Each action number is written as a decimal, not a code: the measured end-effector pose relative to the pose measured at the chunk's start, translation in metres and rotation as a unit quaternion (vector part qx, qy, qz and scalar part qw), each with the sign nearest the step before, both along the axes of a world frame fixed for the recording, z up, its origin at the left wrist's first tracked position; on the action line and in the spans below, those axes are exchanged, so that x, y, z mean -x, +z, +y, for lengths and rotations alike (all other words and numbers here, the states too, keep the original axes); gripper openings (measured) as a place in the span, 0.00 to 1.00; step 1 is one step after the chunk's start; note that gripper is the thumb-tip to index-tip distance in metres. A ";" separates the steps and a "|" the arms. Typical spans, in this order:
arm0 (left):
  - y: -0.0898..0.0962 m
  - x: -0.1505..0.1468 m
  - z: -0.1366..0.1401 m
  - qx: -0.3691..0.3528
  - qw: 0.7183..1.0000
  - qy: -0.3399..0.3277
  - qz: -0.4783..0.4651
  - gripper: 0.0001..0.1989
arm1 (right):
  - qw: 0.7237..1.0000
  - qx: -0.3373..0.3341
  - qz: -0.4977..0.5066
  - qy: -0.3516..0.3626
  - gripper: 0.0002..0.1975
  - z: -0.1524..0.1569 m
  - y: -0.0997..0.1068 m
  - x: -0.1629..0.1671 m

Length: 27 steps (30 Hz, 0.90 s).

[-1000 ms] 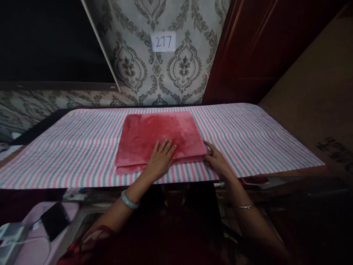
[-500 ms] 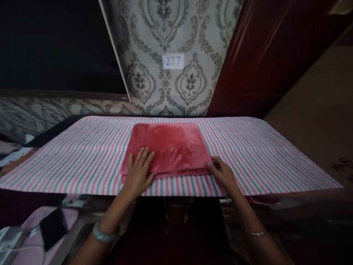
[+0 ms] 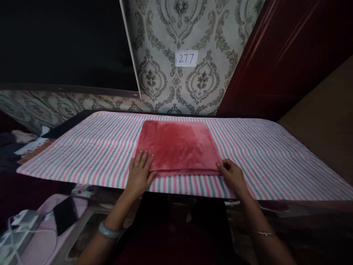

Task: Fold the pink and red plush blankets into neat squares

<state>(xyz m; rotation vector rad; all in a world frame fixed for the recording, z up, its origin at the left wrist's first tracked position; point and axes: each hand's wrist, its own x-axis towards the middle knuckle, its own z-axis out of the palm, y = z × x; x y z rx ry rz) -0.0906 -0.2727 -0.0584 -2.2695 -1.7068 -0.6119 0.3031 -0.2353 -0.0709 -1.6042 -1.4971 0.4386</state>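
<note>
A folded pinkish-red plush cloth point(image 3: 179, 143) lies flat on a striped cover point(image 3: 96, 154); its front edge shows more than one layer. Over the cloth's left front corner, my left hand point(image 3: 139, 173) rests palm down with its fingers apart. My right hand point(image 3: 233, 175) pinches the right front corner between thumb and fingers. The cloth's left front corner is hidden beneath my left hand.
Against the patterned wall stands a dark screen point(image 3: 66, 44) at left. A dark red panel point(image 3: 275, 59) rises at right. Below the table's left front are a phone point(image 3: 65, 216), a power strip point(image 3: 19, 235) and cables on a pink surface.
The view has shifted, so the table and cloth appear farther right. Marks on the cloth's plush surface look smoother. Both hands stay at the same front corners.
</note>
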 end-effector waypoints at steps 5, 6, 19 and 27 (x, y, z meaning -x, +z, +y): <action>0.018 -0.025 0.000 -0.004 0.999 -0.048 0.014 0.28 | 0.965 -0.205 -0.157 0.046 0.23 -0.011 0.024 0.029; 0.021 -0.031 0.002 -0.001 0.997 -0.068 0.019 0.27 | 0.953 -0.213 -0.193 0.091 0.24 -0.010 0.028 0.039; 0.019 -0.025 0.015 0.057 0.995 -0.079 0.011 0.31 | 0.903 -0.157 -0.336 0.217 0.35 0.015 0.014 0.034; 0.007 -0.026 -0.001 -0.059 0.993 -0.093 -0.030 0.24 | 0.913 -0.165 -0.311 0.204 0.35 0.008 0.004 0.024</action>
